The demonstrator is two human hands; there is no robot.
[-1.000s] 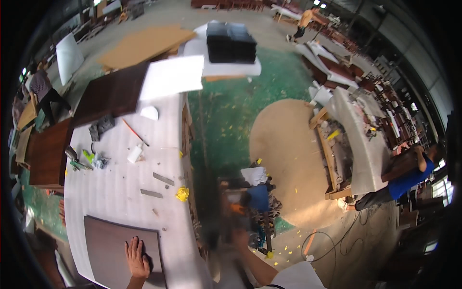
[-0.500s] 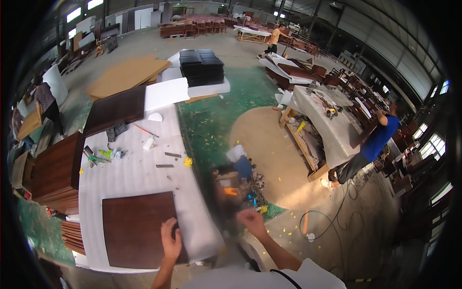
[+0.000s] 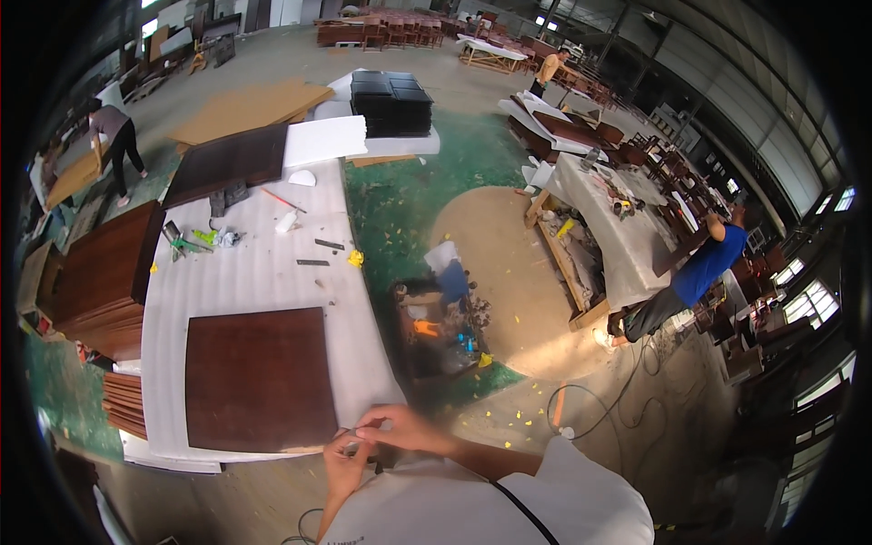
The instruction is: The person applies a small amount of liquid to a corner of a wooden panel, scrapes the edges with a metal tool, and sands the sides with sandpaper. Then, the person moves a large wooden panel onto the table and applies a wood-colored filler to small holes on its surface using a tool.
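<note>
My left hand (image 3: 343, 461) and my right hand (image 3: 392, 427) meet at the near right corner of a dark brown wooden panel (image 3: 259, 381). The fingertips of both are pinched together and touch or nearly touch each other. Whatever is between them is too small to make out. Flat on the white foam-covered table (image 3: 359, 350) lies the panel, its near edge close to the table's near edge.
Beyond the panel are metal strips (image 3: 313, 262), a white bottle (image 3: 287, 222), a yellow scrap (image 3: 355, 259) and a green-handled tool (image 3: 186, 243). Stacked panels (image 3: 104, 272) stand left. A bin of tools and scraps (image 3: 440, 327) sits on the floor. Right, a person in blue (image 3: 708, 263) stands by another table.
My right hand has swung left from beside the table to meet my left hand. The left hand has shifted off the panel's surface to its corner, its fingers closing.
</note>
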